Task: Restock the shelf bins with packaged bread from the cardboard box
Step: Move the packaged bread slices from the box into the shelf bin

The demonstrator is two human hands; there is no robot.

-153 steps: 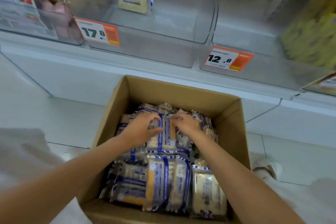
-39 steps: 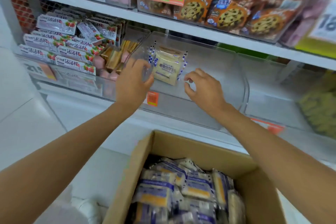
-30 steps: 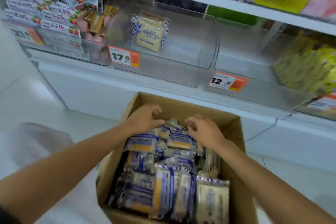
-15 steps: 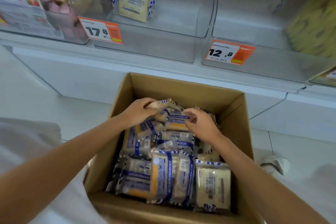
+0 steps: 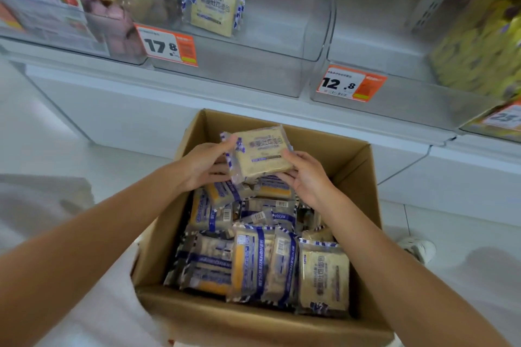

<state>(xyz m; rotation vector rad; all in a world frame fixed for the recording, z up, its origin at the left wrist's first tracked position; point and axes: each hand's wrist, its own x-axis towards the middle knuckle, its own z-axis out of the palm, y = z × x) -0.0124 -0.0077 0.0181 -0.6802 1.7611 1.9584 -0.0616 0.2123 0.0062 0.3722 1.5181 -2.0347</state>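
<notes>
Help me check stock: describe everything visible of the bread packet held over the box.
The flat, squarish clear-plastic bread packet holds a pale yellow slab, with blue-and-white checked side edges and dark print on its face. It is tilted, face toward the camera, over the brown cardboard box. The left hand grips its left edge, the right hand its lower right corner.

Your left hand (image 5: 204, 166) and right hand (image 5: 306, 176) hold one bread packet (image 5: 260, 153) between them, lifted above the cardboard box (image 5: 253, 327). More packets (image 5: 253, 262) lie packed below your wrists. Beyond your fingers sits the clear bin (image 5: 282, 36), one packet (image 5: 212, 3) standing inside, its 17.8 tag (image 5: 166, 45) up-left of your left hand.
</notes>
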